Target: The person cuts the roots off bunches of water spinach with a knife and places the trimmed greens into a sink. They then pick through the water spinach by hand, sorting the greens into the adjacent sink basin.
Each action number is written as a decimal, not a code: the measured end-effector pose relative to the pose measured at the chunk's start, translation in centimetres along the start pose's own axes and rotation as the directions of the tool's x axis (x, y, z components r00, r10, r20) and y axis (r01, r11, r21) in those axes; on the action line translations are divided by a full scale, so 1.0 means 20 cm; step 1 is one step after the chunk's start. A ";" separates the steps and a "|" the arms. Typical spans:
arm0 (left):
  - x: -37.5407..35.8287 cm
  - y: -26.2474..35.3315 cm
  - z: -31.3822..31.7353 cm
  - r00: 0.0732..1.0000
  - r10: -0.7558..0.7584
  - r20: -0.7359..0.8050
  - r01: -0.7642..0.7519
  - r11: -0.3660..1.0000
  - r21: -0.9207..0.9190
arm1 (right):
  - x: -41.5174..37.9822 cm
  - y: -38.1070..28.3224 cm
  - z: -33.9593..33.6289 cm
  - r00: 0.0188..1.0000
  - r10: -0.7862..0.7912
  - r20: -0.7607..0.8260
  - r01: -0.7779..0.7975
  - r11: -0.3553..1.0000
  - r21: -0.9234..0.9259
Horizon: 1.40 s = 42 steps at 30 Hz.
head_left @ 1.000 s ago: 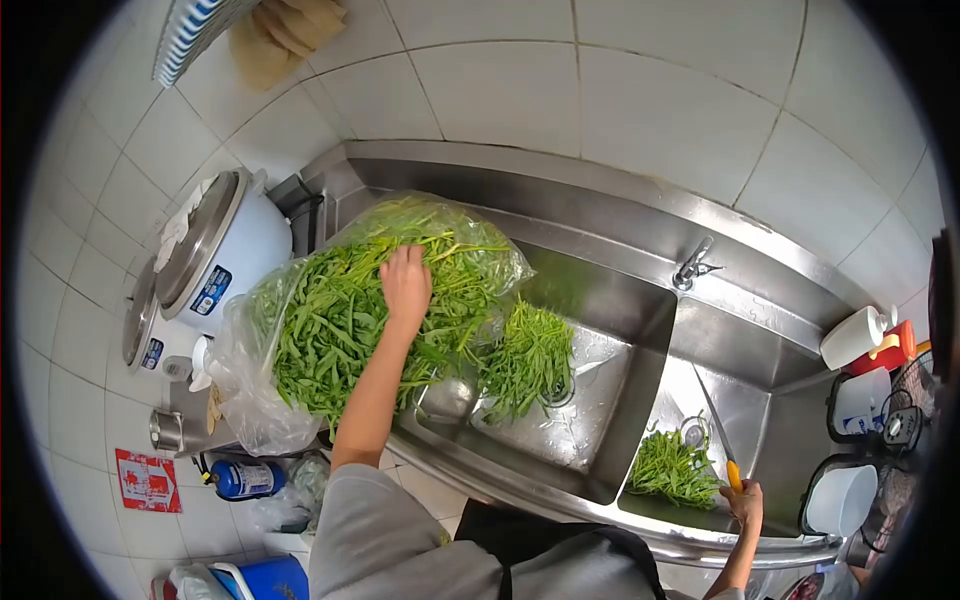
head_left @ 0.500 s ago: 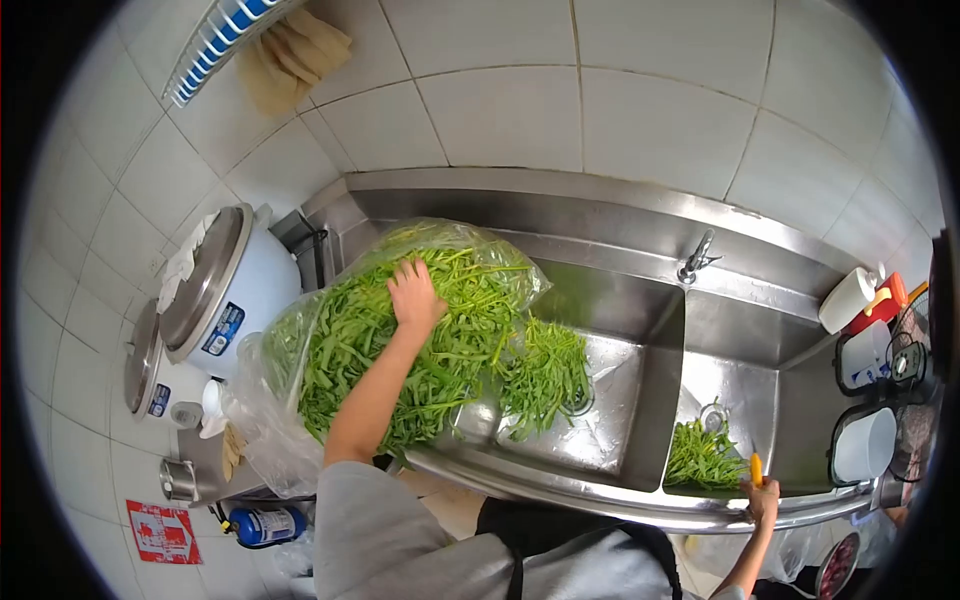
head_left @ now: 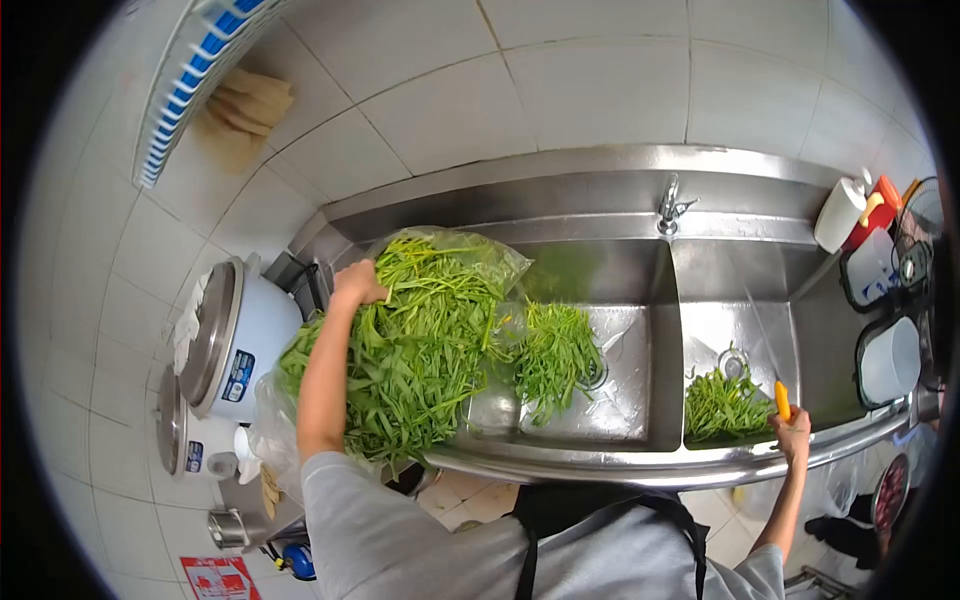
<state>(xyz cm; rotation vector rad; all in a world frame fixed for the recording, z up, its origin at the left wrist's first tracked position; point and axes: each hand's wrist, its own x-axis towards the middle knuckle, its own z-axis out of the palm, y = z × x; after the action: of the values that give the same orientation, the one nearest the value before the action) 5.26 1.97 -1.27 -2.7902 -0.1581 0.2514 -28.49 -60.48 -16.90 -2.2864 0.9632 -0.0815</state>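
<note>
The right hand (head_left: 793,432) gripped an orange-handled knife (head_left: 782,400); the left hand (head_left: 360,282) touched the bagged leafy greens (head_left: 415,350), its grip unclear.

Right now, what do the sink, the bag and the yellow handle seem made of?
Sink: probably stainless steel, brushed to shiny, from its grey sheen and reflections.
Bag: apparently thin, glossy plastic film, as greens show through it.
Yellow handle in the right hand: likely smooth plastic, from its even colour, though painted wood is possible.
</note>
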 end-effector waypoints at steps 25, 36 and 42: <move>-0.28 -0.03 0.20 0.954 0.175 0.243 -0.030 0.862 -0.505 | 0.10 0.29 0.12 0.996 -0.086 -0.013 0.087 0.993 0.075; -0.32 0.15 0.29 0.986 -0.165 -0.017 0.160 0.973 -0.164 | 0.06 -0.05 0.04 0.991 -0.131 -0.029 0.134 0.979 0.152; -0.39 -0.03 -0.02 1.000 -0.008 0.014 0.011 0.983 -0.183 | 0.03 -0.08 -0.06 0.986 -0.163 0.020 0.157 0.973 0.168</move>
<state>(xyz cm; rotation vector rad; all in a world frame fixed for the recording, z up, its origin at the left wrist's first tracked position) -2.38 1.40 0.57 -2.9695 -0.2076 0.2653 -27.34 -60.65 -15.10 -2.1993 0.7255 -0.1844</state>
